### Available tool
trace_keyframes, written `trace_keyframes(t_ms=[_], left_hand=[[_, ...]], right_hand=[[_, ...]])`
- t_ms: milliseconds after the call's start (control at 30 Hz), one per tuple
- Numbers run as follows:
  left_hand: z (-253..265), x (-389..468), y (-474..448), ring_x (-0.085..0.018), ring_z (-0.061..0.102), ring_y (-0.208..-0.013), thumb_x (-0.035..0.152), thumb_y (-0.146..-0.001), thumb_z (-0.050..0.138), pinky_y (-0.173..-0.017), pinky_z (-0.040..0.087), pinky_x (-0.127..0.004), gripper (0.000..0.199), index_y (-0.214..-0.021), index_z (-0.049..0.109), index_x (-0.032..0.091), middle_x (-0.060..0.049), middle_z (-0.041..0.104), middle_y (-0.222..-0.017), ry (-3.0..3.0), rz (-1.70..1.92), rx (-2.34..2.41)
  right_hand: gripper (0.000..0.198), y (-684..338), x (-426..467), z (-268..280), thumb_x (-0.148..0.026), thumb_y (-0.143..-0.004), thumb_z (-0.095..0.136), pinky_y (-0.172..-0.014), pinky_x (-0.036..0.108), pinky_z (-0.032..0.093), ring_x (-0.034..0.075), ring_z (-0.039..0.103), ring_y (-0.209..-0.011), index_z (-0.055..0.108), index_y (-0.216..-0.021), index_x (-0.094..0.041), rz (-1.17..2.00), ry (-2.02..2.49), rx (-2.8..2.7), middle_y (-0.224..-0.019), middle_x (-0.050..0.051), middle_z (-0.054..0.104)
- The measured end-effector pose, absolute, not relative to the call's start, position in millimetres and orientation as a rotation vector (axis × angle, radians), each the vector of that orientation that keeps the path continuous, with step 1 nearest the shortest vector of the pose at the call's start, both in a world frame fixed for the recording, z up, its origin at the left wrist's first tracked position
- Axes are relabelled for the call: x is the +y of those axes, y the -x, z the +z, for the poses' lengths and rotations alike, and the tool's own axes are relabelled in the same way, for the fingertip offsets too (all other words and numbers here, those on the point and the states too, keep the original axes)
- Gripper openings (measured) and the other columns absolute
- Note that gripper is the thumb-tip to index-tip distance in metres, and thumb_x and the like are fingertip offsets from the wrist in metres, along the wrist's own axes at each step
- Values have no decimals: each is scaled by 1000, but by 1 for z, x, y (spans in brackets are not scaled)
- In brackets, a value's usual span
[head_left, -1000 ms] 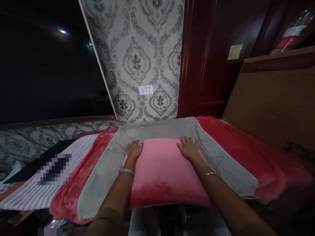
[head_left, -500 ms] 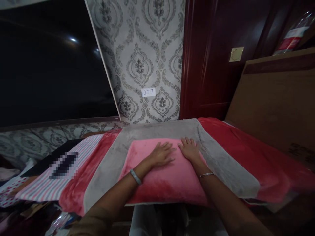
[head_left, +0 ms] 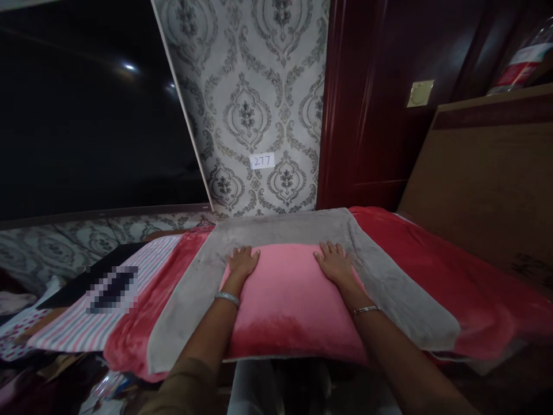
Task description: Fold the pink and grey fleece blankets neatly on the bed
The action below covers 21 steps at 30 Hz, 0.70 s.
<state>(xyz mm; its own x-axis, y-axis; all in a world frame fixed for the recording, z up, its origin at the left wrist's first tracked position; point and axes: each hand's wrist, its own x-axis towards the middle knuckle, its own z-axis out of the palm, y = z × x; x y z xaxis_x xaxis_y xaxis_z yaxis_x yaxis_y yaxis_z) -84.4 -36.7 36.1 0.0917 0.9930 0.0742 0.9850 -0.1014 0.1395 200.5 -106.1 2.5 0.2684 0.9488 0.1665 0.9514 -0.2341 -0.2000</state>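
A squarish pink plush cushion lies in front of me on a grey plush cloth. Its near part shows a darker red patch of nap, and its front edge bulges slightly over the table's edge. My left hand rests flat on its far left corner, fingers a little apart. On the far right corner my right hand lies palm down with fingers spread. Neither hand grips anything. Red plush fabric spreads on both sides of the grey cloth.
A striped cloth lies to the left, below a large dark screen. A big cardboard box stands at the right with a bottle above it. A paper label is on the patterned wall.
My left hand has moved left from the cushion's middle to its far left corner. My right hand stays in almost the same place.
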Motion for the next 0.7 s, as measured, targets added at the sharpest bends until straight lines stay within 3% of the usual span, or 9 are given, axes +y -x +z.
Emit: trace_keyframes(t_ms=[133,433,533,700], left_hand=[[33,-34,86,-40,43,-138,57,-97,25,-105,39,-65,63,-139,56,22,-13,53,-150,-2187,241,2092],[33,-35,87,-39,40,-140,55,-97,27,-108,38,-63,61,-141,55,24,-12,52,-151,-2164,269,2076],[33,-35,87,-39,40,-139,54,-97,27,-108,37,-63,61,-140,55,23,-13,52,-150,-2160,290,2073],[32,-35,89,-38,41,-139,54,-97,28,-107,38,-63,60,-139,56,22,-12,53,-150,-2178,313,2063]], right_hand=[[61,-200,-106,1,-48,-103,24,-114,56,28,34,27,-147,39,-155,-21,8,2283,-1756,-161,11,35],[61,-189,-105,26,-45,-103,27,-117,62,19,34,15,-153,32,-159,-20,69,2343,-1740,-166,13,24],[61,-157,-106,39,-46,-103,31,-119,61,14,32,10,-154,29,-160,-25,31,2146,-1973,-168,10,18],[63,-112,-101,29,-55,-102,29,-122,56,4,26,9,-155,29,-160,-32,225,1737,-2405,-168,4,18]])
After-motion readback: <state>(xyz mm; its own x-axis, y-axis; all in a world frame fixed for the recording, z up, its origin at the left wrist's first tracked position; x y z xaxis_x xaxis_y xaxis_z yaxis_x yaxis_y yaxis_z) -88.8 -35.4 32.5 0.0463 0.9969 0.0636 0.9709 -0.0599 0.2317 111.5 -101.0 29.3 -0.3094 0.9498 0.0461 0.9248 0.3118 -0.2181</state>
